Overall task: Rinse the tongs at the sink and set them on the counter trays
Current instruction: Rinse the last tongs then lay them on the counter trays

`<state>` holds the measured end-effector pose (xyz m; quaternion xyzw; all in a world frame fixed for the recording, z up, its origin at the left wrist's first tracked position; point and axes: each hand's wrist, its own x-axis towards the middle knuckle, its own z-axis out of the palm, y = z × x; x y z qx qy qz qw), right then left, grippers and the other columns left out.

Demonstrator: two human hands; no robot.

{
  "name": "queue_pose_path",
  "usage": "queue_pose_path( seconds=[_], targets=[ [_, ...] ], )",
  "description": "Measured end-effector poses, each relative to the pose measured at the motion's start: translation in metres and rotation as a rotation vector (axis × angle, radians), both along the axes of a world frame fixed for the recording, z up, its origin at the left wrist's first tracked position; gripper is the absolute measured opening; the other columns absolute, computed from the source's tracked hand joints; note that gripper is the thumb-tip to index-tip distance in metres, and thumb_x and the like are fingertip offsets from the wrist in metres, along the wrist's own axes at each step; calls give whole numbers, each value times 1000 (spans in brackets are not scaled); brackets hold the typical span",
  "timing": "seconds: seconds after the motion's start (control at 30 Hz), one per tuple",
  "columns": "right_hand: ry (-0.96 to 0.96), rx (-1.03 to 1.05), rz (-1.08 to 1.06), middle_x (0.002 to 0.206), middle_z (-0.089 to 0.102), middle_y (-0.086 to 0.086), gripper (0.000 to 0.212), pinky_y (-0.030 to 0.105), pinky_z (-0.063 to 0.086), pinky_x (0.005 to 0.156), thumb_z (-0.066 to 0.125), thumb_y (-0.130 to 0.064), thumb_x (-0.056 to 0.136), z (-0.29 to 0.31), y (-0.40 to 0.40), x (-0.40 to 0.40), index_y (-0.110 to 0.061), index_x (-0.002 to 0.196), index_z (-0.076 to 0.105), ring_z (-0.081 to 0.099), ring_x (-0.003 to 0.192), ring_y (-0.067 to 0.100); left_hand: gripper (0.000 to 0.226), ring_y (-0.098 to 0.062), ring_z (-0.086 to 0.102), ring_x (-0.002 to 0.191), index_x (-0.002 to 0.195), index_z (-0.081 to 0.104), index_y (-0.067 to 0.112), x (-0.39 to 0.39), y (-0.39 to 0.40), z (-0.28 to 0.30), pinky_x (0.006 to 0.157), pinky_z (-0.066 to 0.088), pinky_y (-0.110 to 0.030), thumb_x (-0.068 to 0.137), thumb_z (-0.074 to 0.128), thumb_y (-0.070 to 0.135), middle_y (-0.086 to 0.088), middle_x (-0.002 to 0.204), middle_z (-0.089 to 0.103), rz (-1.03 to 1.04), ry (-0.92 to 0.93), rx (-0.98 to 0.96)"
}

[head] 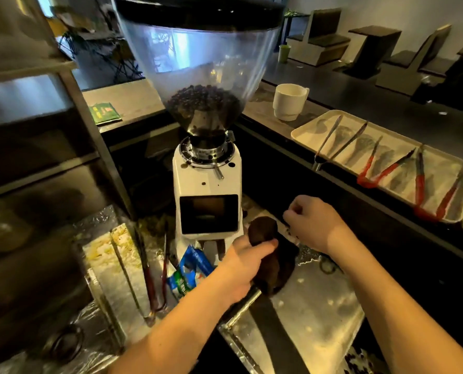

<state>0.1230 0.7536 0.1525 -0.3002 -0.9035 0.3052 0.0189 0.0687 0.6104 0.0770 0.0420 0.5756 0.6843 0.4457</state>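
Note:
Three pairs of tongs lie on cream trays (306,130) on the raised counter at the right: a steel pair (330,141) and two red-handled pairs (381,171) (438,198). More tongs, a dark red-handled pair (154,282) and a steel pair (125,265), lie on a soiled tray (100,255) at the lower left. My left hand (246,268) grips a dark brown rounded object (264,229) in front of the grinder. My right hand (314,225) hovers just right of it with fingers curled; nothing shows in them.
A white coffee grinder (207,184) with a bean hopper stands in the centre. Blue and green packets (192,268) lie at its foot. A white mug (289,101) sits on the raised counter behind the trays. Steel shelving fills the left side.

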Motion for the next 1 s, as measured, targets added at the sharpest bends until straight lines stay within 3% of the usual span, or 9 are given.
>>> queue_pose_path(
  seconds=[0.13,0.23,0.37,0.43,0.57,0.67,0.73,0.83,1.0],
  targets=[
    [45,-43,10,69,65,3,17,33,46,58,57,-27,87,-13,-53,8,-17,74,59,61,66,21,11,-32,70,97,92,76,15,10,-61,-22,94,53,-44,89,66,13,-15,98,75,-46,-17,13],
    [48,-95,81,64,56,-4,20,31,38,56,60,-26,87,-28,-91,5,-18,69,54,52,62,15,16,-31,70,95,98,76,11,13,-111,-36,91,53,-42,91,62,6,-18,102,74,9,-73,37],
    [54,-178,186,64,65,1,16,39,49,64,59,-27,82,-56,-155,-23,-15,71,57,60,64,21,12,-24,72,62,86,71,1,3,-190,-54,60,59,-29,88,60,-3,-15,75,75,205,-117,-6],
    [5,-192,219,66,66,3,15,38,49,62,58,-28,82,-71,-181,-42,-16,74,57,63,66,22,11,-25,71,60,88,71,-3,-4,-226,-60,54,57,-28,88,60,0,-18,75,73,275,-140,-22],
    [-141,-201,301,75,64,5,12,35,42,65,59,-26,87,-116,-223,-86,-16,80,58,62,82,30,12,-18,69,58,88,63,-2,-25,-280,-78,54,54,-26,91,60,10,-6,64,72,385,-71,-61],
    [-245,-166,328,108,69,20,25,35,49,80,60,-24,93,-156,-249,-118,-7,110,64,64,105,37,24,-22,72,66,84,78,8,-42,-307,-95,61,56,-30,95,57,14,-8,73,75,469,-104,-140],
    [-322,-112,319,116,69,23,32,36,49,85,61,-25,93,-176,-254,-132,-3,116,64,64,109,38,26,-22,72,60,78,79,10,-53,-312,-104,57,56,-30,93,60,19,-9,69,75,466,-97,-159],
    [-376,-33,354,111,70,24,34,38,52,88,61,-28,91,-208,-260,-151,1,108,68,66,106,36,11,-12,74,65,94,69,18,-69,-319,-120,56,57,-27,86,69,25,3,74,76,582,-121,-252],
    [-315,326,436,124,56,23,56,39,48,93,61,-55,88,-240,-276,-157,-7,117,58,52,118,36,23,-25,72,84,110,68,7,-83,-315,-139,75,58,-33,89,67,16,-13,95,72,673,-125,-296]
  ],
)
